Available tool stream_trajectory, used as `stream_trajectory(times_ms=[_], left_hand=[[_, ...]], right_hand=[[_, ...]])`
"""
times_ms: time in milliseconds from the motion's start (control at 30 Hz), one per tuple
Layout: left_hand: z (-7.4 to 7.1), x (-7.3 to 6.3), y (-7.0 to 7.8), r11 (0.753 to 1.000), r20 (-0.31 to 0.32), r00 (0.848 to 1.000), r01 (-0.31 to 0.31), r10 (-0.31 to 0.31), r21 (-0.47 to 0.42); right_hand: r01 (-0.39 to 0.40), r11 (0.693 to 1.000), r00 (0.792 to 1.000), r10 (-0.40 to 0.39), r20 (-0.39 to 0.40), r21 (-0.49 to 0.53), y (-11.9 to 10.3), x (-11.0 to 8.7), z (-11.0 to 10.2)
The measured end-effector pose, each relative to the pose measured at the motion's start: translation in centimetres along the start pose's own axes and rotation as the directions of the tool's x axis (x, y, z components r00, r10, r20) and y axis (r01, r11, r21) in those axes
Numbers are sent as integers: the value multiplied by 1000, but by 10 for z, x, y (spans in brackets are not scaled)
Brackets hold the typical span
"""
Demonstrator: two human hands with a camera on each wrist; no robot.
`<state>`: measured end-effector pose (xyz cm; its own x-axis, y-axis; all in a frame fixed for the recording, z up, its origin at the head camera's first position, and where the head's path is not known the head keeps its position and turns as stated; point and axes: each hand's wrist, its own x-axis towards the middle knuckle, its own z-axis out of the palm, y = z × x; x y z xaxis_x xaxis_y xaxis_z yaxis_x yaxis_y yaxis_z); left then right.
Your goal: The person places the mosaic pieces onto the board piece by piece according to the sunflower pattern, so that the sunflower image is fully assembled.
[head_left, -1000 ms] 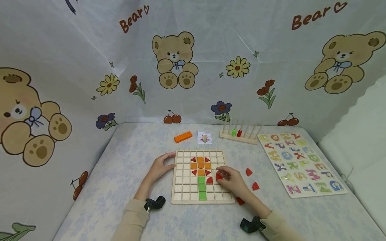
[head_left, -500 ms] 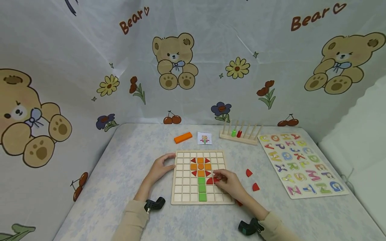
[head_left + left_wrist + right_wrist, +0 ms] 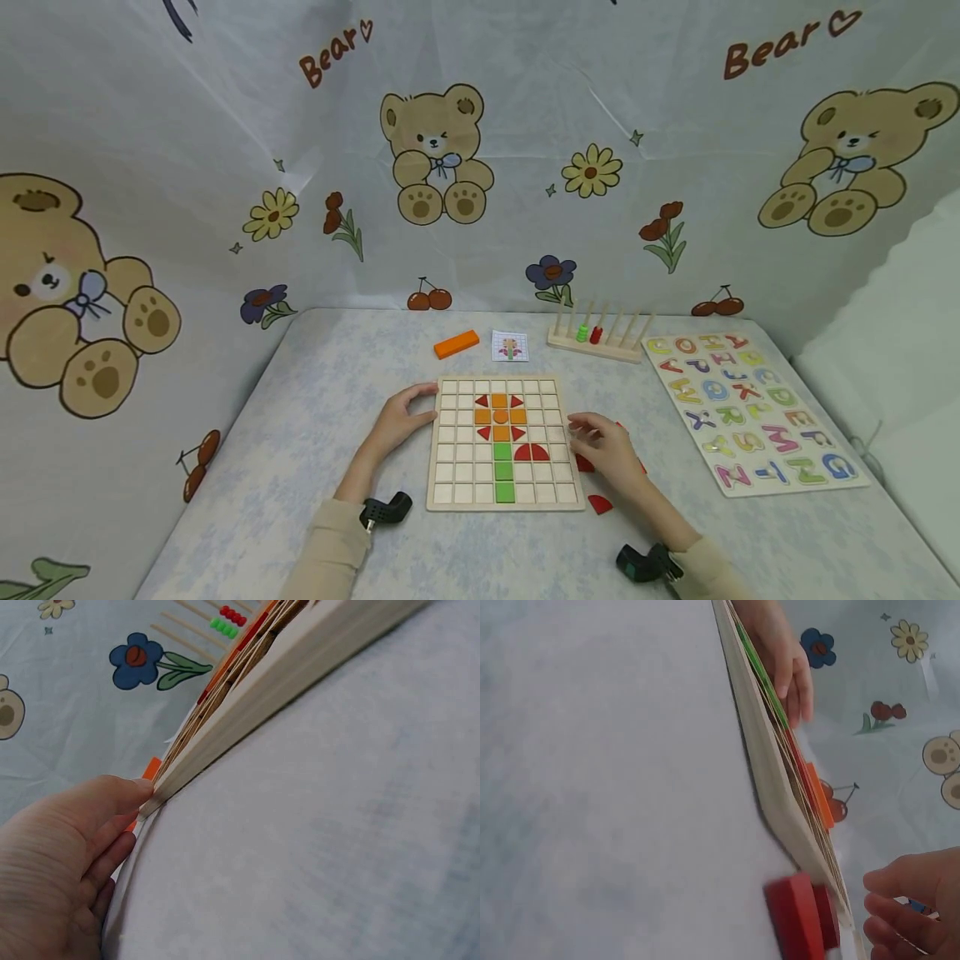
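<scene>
A square wooden grid board (image 3: 457, 492) holds orange squares, red triangles, an orange round piece and a column of green squares (image 3: 502, 471). Right of the top green square, two red quarter-circle pieces (image 3: 522, 452) sit side by side in neighbouring cells. My left hand (image 3: 401, 418) rests at the board's upper left edge, its thumb touching the side in the left wrist view. Just off the right edge is my right hand (image 3: 606, 450), fingers loosely bent with nothing between them. A loose red quarter-circle (image 3: 585, 464) lies below its fingertips, and two others are partly hidden behind the hand.
Another red quarter-circle (image 3: 600, 504) lies near the board's lower right corner. Behind the board are an orange block (image 3: 456, 344), a pattern card (image 3: 510, 346) and a pegged bead rack (image 3: 594, 343). An alphabet board (image 3: 750, 412) occupies the right side.
My right hand has let go of a red quarter-circle, which now lies beside the first one on the board. The hand has moved right, off the board. The left hand stays put.
</scene>
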<state>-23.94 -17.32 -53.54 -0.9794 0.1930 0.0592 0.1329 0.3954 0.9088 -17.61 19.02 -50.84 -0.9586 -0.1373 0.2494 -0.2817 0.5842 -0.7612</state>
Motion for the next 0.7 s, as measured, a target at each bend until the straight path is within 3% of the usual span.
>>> stream_trajectory(times_ms=[200,367,567,700], left_hand=[[0,-1,0,1000,-5,1000,-16,17,10],[-1,0,-2,1000,4,1000,1,-1,5],[0,0,-4,1000,10,1000,2,-2,-4],[0,1,-3,1000,11,1000,-3,3,-2]], right_hand=[[-96,987,992,84,-94,-126,18,-5,-22],[-181,965,980,161,-116,-192,28,-11,-34],[-183,965,977,158,-142,-186,35,-13,-37],[-143,977,987,129,-98,-157,35,-11,-35]])
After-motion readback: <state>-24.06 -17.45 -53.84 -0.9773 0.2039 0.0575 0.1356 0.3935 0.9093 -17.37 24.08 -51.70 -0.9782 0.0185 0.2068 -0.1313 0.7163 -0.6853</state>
